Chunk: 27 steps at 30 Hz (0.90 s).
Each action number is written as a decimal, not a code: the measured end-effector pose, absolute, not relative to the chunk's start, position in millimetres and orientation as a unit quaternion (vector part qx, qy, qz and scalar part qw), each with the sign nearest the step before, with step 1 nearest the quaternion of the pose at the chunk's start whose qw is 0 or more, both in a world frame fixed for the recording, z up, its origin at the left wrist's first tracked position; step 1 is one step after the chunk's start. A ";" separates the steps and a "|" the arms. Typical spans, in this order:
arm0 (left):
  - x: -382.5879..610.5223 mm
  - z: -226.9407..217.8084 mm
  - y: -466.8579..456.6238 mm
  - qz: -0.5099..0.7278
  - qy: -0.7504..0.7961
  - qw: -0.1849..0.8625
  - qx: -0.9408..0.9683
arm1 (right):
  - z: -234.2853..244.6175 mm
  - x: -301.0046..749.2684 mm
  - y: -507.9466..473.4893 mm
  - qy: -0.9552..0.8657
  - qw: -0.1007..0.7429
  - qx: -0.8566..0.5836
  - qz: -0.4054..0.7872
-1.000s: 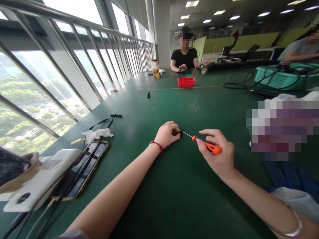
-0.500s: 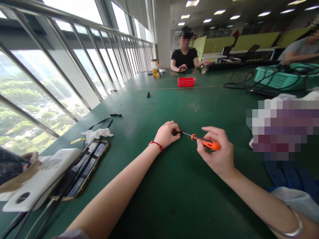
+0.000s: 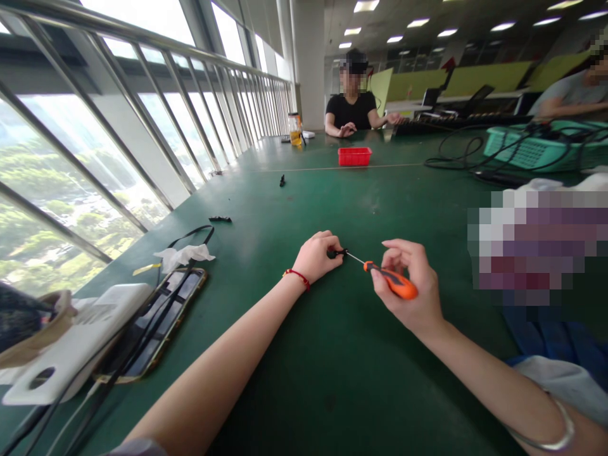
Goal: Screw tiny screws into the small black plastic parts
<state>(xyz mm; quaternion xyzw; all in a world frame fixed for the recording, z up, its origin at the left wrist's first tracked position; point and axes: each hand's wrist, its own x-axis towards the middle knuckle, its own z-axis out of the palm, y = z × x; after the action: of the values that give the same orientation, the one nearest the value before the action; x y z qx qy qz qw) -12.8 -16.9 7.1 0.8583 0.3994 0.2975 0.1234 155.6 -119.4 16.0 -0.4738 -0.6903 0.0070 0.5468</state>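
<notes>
A phone (image 3: 156, 316) is lying far left on the green tabletop (image 3: 332, 380). The left hand (image 3: 316, 256) is pinching a small black part (image 3: 336, 253) against it, grip clenched. The right hand (image 3: 408, 288) is grasping an orange screwdriver (image 3: 392, 282); keeping its shaft in line with the part should prevent slipping.

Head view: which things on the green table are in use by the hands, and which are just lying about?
In use:
left hand pinching a small black part
right hand holding the orange screwdriver, tip at the part

Lying about:
red bin
phone
tissue
black bits
teal basket
bottle
</notes>
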 end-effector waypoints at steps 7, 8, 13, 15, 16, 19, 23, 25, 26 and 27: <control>-12.6 7.0 -16.7 0.294 0.402 0.122 0.859 | 15.8 155.2 -120.3 -0.690 0.544 -0.478 -0.015; -12.6 7.0 -16.7 0.294 0.402 0.121 0.859 | 16.0 155.5 -120.0 -0.685 0.551 -0.477 -0.018; -12.7 7.2 -16.9 0.293 0.402 0.119 0.859 | 18.5 156.4 -120.2 -0.695 0.545 -0.469 -0.031; -12.8 7.5 -17.1 0.292 0.403 0.120 0.859 | 19.8 156.5 -121.4 -0.698 0.550 -0.457 -0.051; -12.9 7.6 -17.2 0.291 0.403 0.120 0.859 | 20.4 156.5 -121.9 -0.698 0.551 -0.453 -0.059; -13.1 7.8 -17.3 0.289 0.404 0.121 0.859 | 21.4 156.2 -122.4 -0.698 0.550 -0.454 -0.067; -13.5 7.8 -17.4 0.291 0.401 0.123 0.860 | 21.2 155.4 -121.1 -0.700 0.540 -0.464 -0.057; -13.8 7.7 -17.5 0.294 0.401 0.125 0.859 | 20.8 155.2 -120.8 -0.702 0.536 -0.466 -0.050; -13.9 7.5 -17.6 0.296 0.400 0.126 0.858 | 20.6 155.2 -120.8 -0.703 0.536 -0.465 -0.049; -14.1 7.3 -17.7 0.297 0.399 0.127 0.858 | 20.4 155.1 -120.8 -0.703 0.538 -0.462 -0.049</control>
<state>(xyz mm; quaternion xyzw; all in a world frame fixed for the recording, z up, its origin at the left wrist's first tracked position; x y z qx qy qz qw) -14.1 -17.7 7.3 0.8580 0.3992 0.2975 0.1267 155.1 -120.8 20.4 -0.4622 -0.7033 -0.0493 0.5378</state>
